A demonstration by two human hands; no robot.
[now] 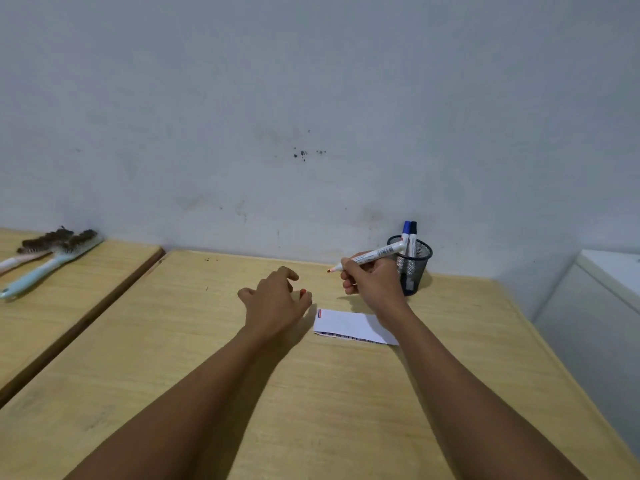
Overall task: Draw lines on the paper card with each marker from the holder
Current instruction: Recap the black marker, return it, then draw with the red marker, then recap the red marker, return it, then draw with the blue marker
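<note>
A white paper card (349,325) lies flat on the wooden table (311,393), with printed marks along its near edge and a short red mark at its left end. My right hand (372,280) is raised above the card's far right corner and holds an uncapped white marker (370,257), its red tip pointing left. My left hand (277,303) rests just left of the card with a small red cap (303,292) pinched at its fingertips. Behind my right hand stands a black mesh holder (415,265) with a blue-capped marker (406,230) and a black-capped marker (413,231) upright in it.
The table ends at a grey wall (311,133). A second wooden table (69,289) on the left, across a narrow gap, carries two wire brushes (52,258). A white cabinet (606,306) stands past the right edge.
</note>
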